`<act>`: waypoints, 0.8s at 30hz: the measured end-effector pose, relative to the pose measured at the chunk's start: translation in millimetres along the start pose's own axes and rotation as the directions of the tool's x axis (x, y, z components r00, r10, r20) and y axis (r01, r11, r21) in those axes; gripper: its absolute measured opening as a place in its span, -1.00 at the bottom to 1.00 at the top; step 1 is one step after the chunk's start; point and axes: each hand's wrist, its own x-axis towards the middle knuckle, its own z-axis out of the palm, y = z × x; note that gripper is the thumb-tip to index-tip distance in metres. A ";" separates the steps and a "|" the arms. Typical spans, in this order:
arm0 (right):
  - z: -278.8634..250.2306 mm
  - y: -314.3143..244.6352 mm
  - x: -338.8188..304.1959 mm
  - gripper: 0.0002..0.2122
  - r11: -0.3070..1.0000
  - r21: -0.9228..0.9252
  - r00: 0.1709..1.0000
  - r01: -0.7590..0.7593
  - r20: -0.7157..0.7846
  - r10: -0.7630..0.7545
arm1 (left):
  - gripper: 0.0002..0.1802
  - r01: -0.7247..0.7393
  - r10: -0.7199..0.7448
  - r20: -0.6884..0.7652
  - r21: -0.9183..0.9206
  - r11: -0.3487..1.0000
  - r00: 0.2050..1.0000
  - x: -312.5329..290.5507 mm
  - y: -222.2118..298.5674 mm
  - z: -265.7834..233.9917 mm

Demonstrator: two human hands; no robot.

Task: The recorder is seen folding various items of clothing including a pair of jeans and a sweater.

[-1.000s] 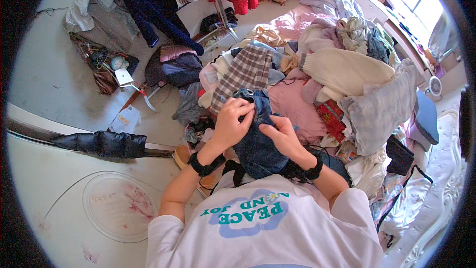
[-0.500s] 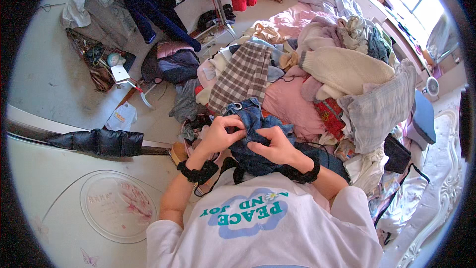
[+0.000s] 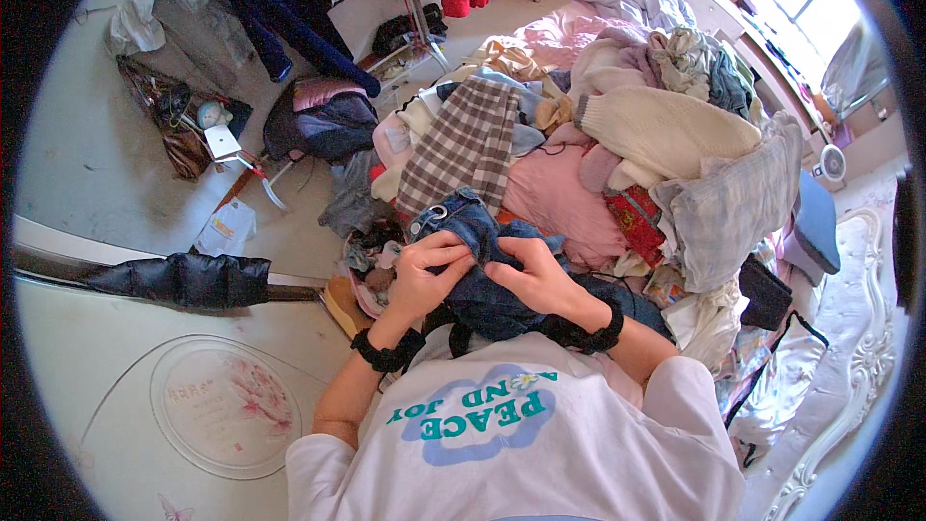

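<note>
A blue denim garment [image 3: 490,311] is bunched up in front of my chest, its top edge with metal rings pointing away from me. My left hand [image 3: 424,275] pinches the cloth just below that edge, thumb and fingers pressed together. Close on the right, my right hand [image 3: 545,282] grips the denim between thumb and bent fingers. The two thumbs nearly meet over a seam or opening; whatever small part lies between the fingertips cannot be made out. Each wrist wears a black scrunchie. Beyond the denim lies a brown-and-white checked cloth [image 3: 461,147].
A big heap of clothes covers the bed ahead, with a cream knitted sweater [image 3: 666,130] and a grey plaid pillow [image 3: 735,217]. To the left a black puffy roll [image 3: 183,282] lies along a white panel edge. Clothes hang on a rack [image 3: 415,0] at the back.
Both hands have drawn closer together on the denim, and the fingers that were spread have closed onto the cloth. The view has shifted slightly.
</note>
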 end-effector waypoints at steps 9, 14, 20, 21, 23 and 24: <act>-0.3 -1.5 -7.7 -0.75 0.980 0.195 0.996 -0.042 0.086 0.026 | -0.94 0.331 -0.270 0.253 -0.240 0.912 0.929 1.7 0.5 -5.7; -2.5 4.7 -6.5 -0.81 0.996 0.021 0.990 -0.090 0.114 0.087 | -0.97 0.331 -0.346 -0.031 -0.219 0.918 0.938 -8.0 0.8 15.2; 4.0 -4.2 -10.6 -0.70 0.977 0.205 0.999 -0.051 0.000 0.052 | -0.96 0.298 -0.308 0.005 -0.267 0.917 0.951 -6.2 -3.2 16.6; 3.6 -4.4 -10.3 -0.70 0.984 0.174 0.999 -0.041 -0.005 0.043 | -0.95 0.241 -0.255 -0.036 -0.221 0.945 0.966 -6.3 -2.8 17.2; 3.1 -4.8 -8.7 -0.71 0.986 0.145 0.997 -0.077 0.004 0.077 | -0.94 0.203 -0.224 -0.118 -0.163 0.966 0.967 -7.0 -2.1 17.3; 3.9 -5.3 -7.0 -0.72 0.987 0.121 0.994 -0.109 0.023 0.107 | -0.94 0.174 -0.191 -0.209 -0.094 0.980 0.959 -6.2 -1.2 16.6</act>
